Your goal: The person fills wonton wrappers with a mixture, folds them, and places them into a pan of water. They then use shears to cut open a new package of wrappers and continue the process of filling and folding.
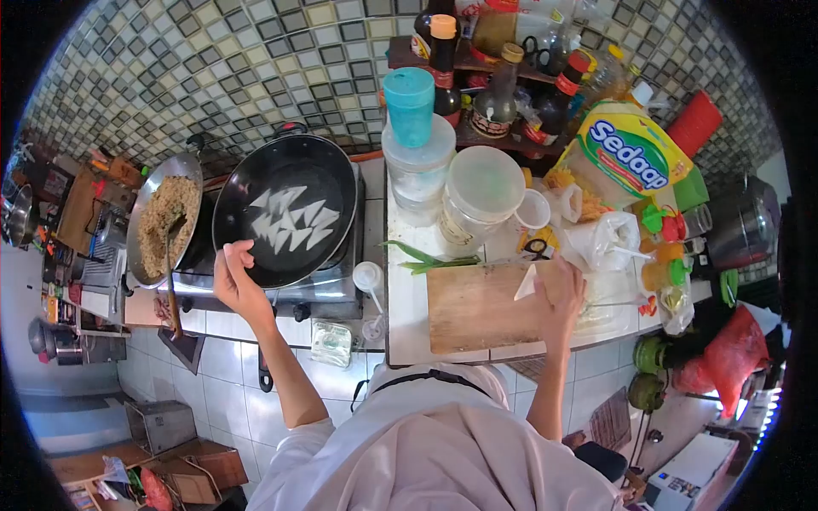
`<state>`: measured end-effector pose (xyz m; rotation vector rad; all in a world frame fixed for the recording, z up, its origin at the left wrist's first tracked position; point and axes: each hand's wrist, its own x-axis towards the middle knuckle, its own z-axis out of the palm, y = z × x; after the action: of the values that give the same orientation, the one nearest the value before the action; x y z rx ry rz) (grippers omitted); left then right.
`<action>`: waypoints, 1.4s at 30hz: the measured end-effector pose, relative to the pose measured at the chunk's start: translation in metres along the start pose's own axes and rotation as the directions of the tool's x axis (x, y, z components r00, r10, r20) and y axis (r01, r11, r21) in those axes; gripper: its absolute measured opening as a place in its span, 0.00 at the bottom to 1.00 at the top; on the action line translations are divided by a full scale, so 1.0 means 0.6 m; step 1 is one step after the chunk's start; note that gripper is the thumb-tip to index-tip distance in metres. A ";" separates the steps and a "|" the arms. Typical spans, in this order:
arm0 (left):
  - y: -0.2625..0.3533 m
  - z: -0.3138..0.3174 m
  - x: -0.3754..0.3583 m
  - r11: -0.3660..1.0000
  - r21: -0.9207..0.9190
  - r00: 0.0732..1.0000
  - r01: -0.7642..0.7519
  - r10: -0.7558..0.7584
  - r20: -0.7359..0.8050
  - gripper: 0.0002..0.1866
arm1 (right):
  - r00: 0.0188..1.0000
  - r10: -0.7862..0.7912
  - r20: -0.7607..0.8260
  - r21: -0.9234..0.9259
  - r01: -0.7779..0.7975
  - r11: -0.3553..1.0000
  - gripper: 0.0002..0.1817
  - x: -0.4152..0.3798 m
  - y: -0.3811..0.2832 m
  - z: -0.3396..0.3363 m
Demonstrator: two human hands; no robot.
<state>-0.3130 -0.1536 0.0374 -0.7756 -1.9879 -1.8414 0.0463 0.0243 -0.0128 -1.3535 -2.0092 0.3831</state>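
My left hand grips the near rim of a black wok on the stove; several white triangular pieces lie flat inside it. On the wooden cutting board, my right hand rests at the right end, its fingers on one more white triangular piece. Green scallion stalks lie just beyond the board.
A second pan of fried rice with a spatula sits left of the wok. Plastic jars, a teal cup, sauce bottles, a yellow Sedaap bag and plastic bags crowd the counter's back and right. A white ladle lies by the stove.
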 end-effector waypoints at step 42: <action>0.053 0.082 -0.164 0.992 -0.086 0.577 -0.098 0.127 0.807 0.06 | 0.874 -0.318 0.366 0.564 0.063 0.823 0.40 -0.062 -0.106 0.073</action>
<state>-0.2092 -0.1215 0.0009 -2.0073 -2.2912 -1.5519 -0.0197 -0.0302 -0.0217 -0.7296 -2.1384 1.1573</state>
